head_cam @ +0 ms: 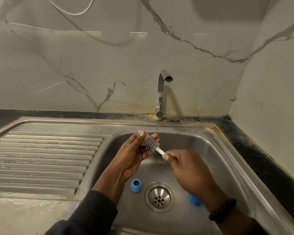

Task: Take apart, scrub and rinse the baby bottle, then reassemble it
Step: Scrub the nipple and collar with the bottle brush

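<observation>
Scrubbing stage here: the right hand (182, 161) gripped the white handle of the bottle brush (152, 145), pushing its grey head against a small clear part, probably the teat (147, 135), pinched in the left hand (137, 150) over the sink (227, 167). The blue ring (135, 185) and another blue piece (194, 200) lay by the drain (159, 197). My tip: twist the brush gently, hold the clear part firmly, tap (162, 92) wasn't running yet.

Brushed steel sink (219, 150), glossy chrome tap (161, 92), veined marble-look wall (75, 56), ribbed grey brush (151, 144).
</observation>
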`<move>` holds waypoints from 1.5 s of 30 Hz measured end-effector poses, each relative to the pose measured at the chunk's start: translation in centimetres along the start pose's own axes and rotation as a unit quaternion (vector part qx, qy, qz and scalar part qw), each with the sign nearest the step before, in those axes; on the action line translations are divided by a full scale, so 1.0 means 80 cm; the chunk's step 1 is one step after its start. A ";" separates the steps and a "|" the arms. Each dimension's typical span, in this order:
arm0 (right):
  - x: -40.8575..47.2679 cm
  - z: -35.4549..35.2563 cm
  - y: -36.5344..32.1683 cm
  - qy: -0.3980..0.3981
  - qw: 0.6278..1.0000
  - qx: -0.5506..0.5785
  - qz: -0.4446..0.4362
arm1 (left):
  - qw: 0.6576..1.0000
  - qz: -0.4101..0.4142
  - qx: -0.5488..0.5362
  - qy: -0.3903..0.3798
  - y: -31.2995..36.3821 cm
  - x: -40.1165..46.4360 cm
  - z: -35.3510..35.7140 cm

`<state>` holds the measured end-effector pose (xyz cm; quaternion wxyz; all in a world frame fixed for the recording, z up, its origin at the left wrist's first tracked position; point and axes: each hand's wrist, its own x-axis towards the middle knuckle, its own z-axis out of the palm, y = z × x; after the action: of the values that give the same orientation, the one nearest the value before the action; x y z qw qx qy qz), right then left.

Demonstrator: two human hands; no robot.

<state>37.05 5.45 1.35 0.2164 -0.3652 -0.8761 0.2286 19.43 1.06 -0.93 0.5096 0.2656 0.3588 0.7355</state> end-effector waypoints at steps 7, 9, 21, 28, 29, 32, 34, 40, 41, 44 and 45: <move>0.003 -0.012 0.008 -0.109 0.953 0.263 0.099 | 1.000 0.004 -0.023 -0.004 -0.005 0.002 0.000; 0.004 0.002 0.007 -0.020 0.990 0.133 0.034 | 0.999 0.025 -0.029 0.029 -0.006 0.004 -0.005; 0.004 0.018 -0.006 0.229 0.936 -0.226 -0.140 | 0.997 0.057 -0.023 0.042 -0.003 0.006 -0.007; 0.003 0.015 -0.004 0.209 0.940 -0.223 -0.154 | 0.998 0.056 -0.015 0.015 0.001 0.004 -0.006; 0.002 0.013 -0.004 0.194 0.948 -0.207 -0.145 | 0.998 0.054 -0.015 0.013 0.001 0.004 -0.007; 0.006 0.005 -0.001 0.107 0.986 -0.089 -0.093 | 0.999 0.047 -0.007 0.011 0.000 0.005 -0.010; 0.009 -0.003 0.001 0.048 0.998 0.003 -0.048 | 0.999 0.041 0.001 0.007 0.000 0.004 -0.011; 0.008 -0.006 0.001 -0.040 0.987 0.154 0.029 | 0.999 0.040 0.010 0.000 -0.001 0.001 -0.009; 0.007 -0.004 0.000 -0.029 0.990 0.137 0.017 | 0.999 0.042 0.014 0.007 -0.002 0.002 -0.010; -0.001 0.007 -0.002 0.016 0.999 0.036 -0.010 | 0.998 0.037 0.043 0.039 -0.007 0.004 -0.011; -0.003 0.012 -0.003 0.036 0.999 -0.034 -0.018 | 0.996 0.031 0.061 0.050 -0.008 0.005 -0.011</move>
<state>36.58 4.92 0.68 0.2393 -0.3642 -0.8815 0.1819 18.95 1.35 -1.94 0.4512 0.2703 0.4194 0.7399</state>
